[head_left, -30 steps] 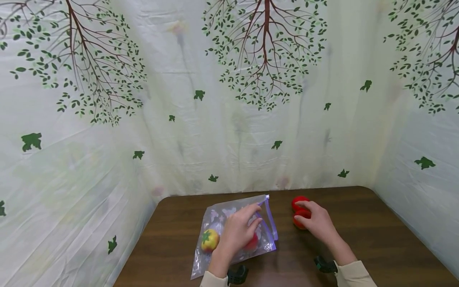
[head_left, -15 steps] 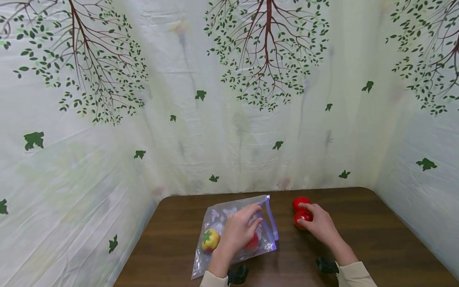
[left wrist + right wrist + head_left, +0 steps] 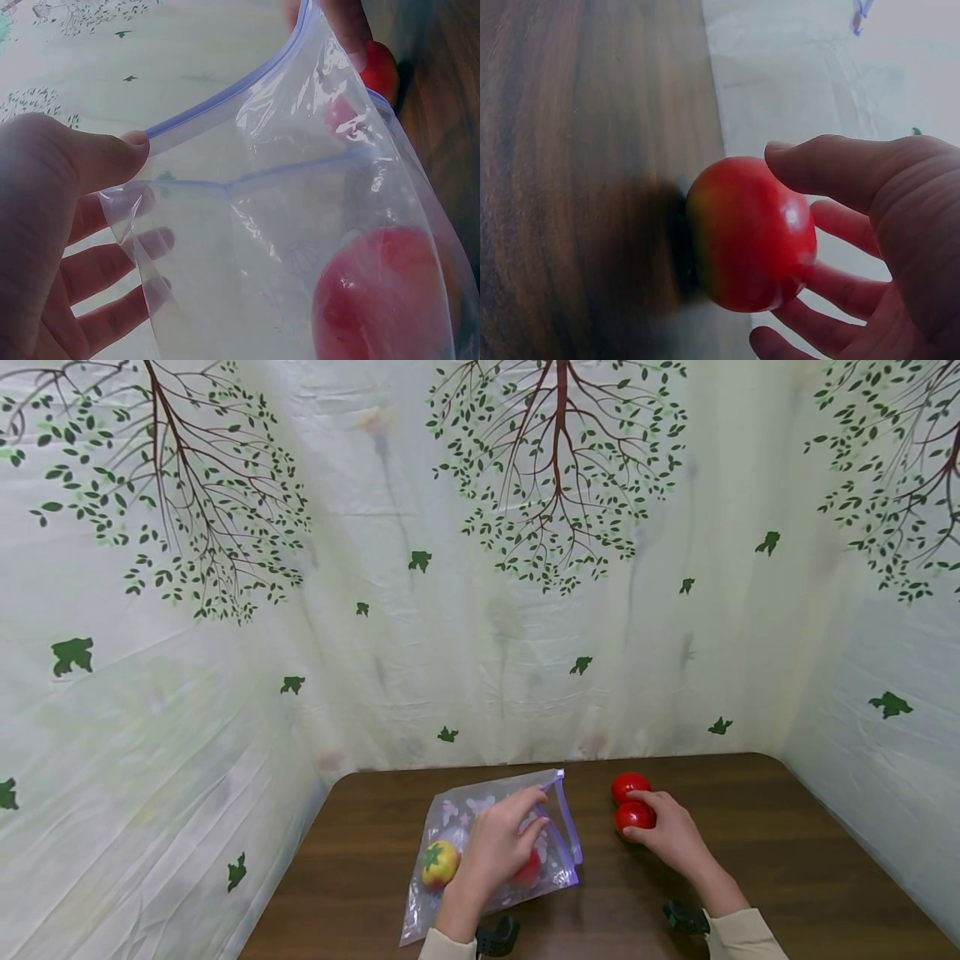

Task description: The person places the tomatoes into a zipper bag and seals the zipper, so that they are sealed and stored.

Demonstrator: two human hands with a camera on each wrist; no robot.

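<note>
My left hand (image 3: 495,843) pinches the open edge of a clear zip bag (image 3: 247,255) with a purple zip, thumb in front and fingers behind the film. Inside lie a yellow-and-red fruit with a green star-shaped top (image 3: 440,864) and a red round fruit (image 3: 382,292), partly covered by my hand in the head view. To the right, my right hand (image 3: 675,835) grips a shiny red tomato (image 3: 750,232) from its right side, thumb on one side and fingers on the other. That tomato appears to be on the table. A second red tomato (image 3: 630,786) sits just behind it.
The brown wooden table (image 3: 787,860) carries everything. A pale curtain (image 3: 510,693) with printed trees and leaves rises behind its back edge and along both sides. A dark device (image 3: 498,935) sits on the left wrist, another (image 3: 685,916) on the right.
My right thumb and fingers have settled around the nearer tomato, which shows more fully now. My left hand and the bag look unmoved.
</note>
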